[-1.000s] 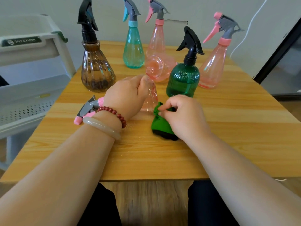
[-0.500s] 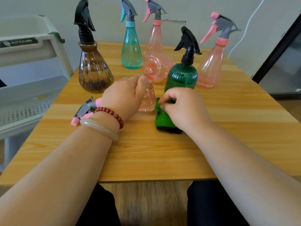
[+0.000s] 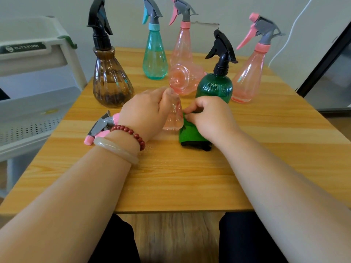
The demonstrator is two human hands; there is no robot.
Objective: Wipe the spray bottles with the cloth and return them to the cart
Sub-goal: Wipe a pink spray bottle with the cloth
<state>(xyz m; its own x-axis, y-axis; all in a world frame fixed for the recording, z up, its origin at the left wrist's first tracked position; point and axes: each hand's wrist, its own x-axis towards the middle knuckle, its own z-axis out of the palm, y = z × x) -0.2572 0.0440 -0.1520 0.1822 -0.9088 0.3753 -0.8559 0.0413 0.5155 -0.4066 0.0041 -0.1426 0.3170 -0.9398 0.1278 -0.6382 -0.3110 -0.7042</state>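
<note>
Now seven spray bottles [image 3: 112,78] and one cloth [image 3: 190,135] are on the tabletop [image 3: 190,177]. The left hand [image 3: 144,114] grips the lying pink bottle [image 3: 173,118]. The right hand [image 3: 212,118] pinches the cloth, now closer to its base than before.

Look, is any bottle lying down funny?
Yes. A tipped pink bottle lies on its side farther back, base facing us. The left hand grips a second pink bottle, also lying flat on the table.
</note>
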